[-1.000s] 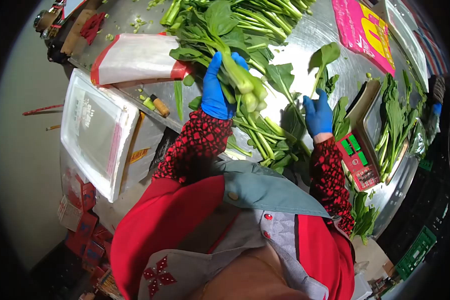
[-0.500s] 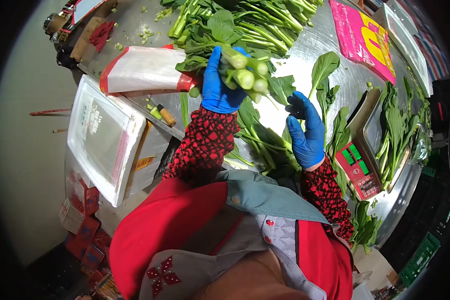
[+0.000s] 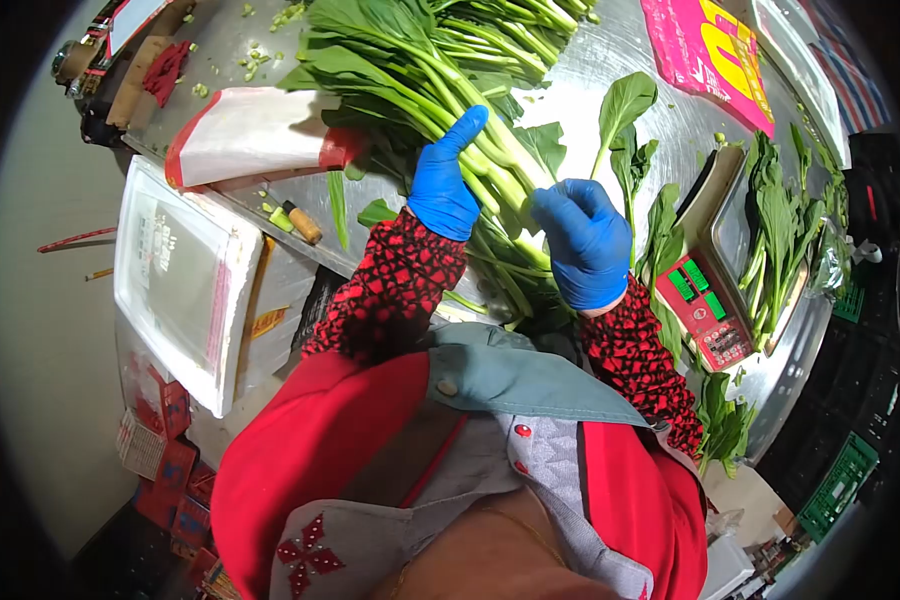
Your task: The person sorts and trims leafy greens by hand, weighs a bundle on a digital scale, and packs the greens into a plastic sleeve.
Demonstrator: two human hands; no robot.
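Observation:
A bunch of leafy greens (image 3: 432,85) with thick pale-green stalks lies aslant in my blue-gloved left hand (image 3: 444,182). Its leaves point up and to the left, and its stalk ends point down to the right. My left hand is closed around the stalks, with the thumb over them. At the stalk ends, my right hand (image 3: 585,240), also gloved in blue, has its fingers closed against the bunch. Part of the stalk ends is hidden behind those fingers. Loose leafy stalks (image 3: 510,270) lie below the bunch on the metal table (image 3: 592,52).
More greens (image 3: 505,40) are heaped at the back. To the right stands a red digital scale (image 3: 705,315) with greens (image 3: 775,230) on its pan. A pink bag (image 3: 705,60) lies behind it. At left are a white-and-red bag (image 3: 250,135), a short wooden handle (image 3: 303,224) and a foam box (image 3: 185,280).
The bunch has turned: its stalk ends faced me before and now point down to the right. My right hand, open and apart earlier, has closed on the stalk ends. The view has shifted slightly.

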